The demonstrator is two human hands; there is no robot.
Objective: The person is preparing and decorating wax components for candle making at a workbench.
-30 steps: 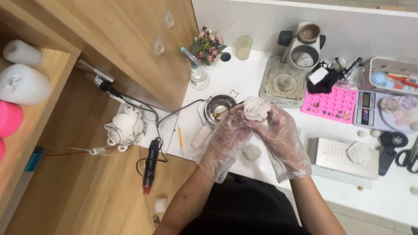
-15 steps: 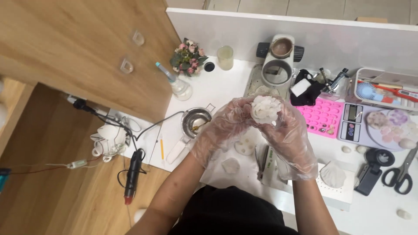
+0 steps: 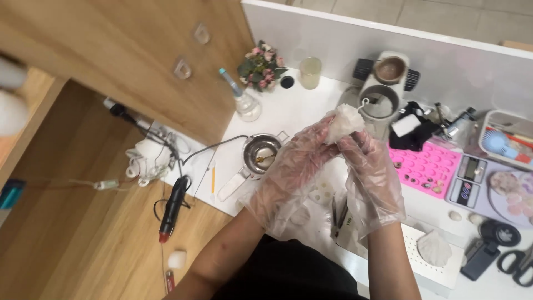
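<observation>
Both hands unchanged since earlier — left hand (image 3: 288, 178) and right hand (image 3: 371, 176), gloved, fingers closed around white moulded lump (image 3: 342, 122) above surface (image 3: 288, 114).

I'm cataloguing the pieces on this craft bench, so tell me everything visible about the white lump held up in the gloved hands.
The white, crinkled, translucent-looking lump is pale and irregular, with a ridged or folded surface that looks like wax or soft silicone; which one cannot be told. It is held up above the white tabletop, in front of a grey pot-like appliance. The left hand and the right hand, both in clear, loose plastic gloves, pinch it from below with their fingertips. Its underside is hidden by the fingers.
</observation>
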